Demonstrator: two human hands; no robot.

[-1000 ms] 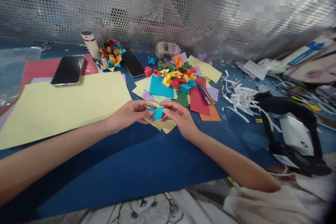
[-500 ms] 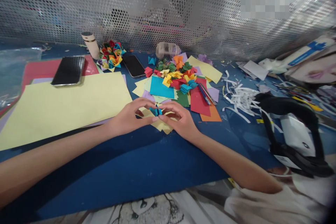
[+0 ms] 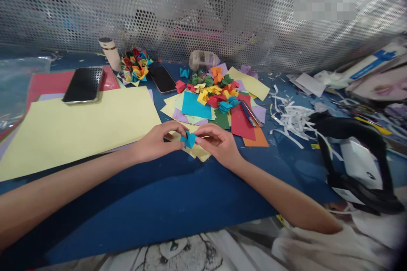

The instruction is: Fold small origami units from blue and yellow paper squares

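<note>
Between my fingertips is a small blue folded paper piece [image 3: 189, 139], with creased, pointed faces. My left hand [image 3: 160, 139] pinches its left side with thumb and fingers. From the right, my right hand [image 3: 220, 144] grips its other edge the same way. Yellow paper sheets [image 3: 201, 152] lie beneath the hands. Just beyond are a flat blue paper square [image 3: 196, 106] and a pile of folded paper pieces [image 3: 216, 91] in red, yellow, orange, green and blue.
A large yellow sheet [image 3: 85, 123] and a phone [image 3: 83, 85] lie left. A second phone [image 3: 163, 79], a multicoloured origami ball [image 3: 136, 67] and a beige bottle [image 3: 110, 54] stand behind. Pens [image 3: 250, 113], white paper strips [image 3: 291, 114] and a black headset-like strap [image 3: 324, 129] are right.
The blue folded piece has turned in my fingers and now shows a broader face. My right fingertips have shifted slightly right; both hands stay in nearly the same place.
</note>
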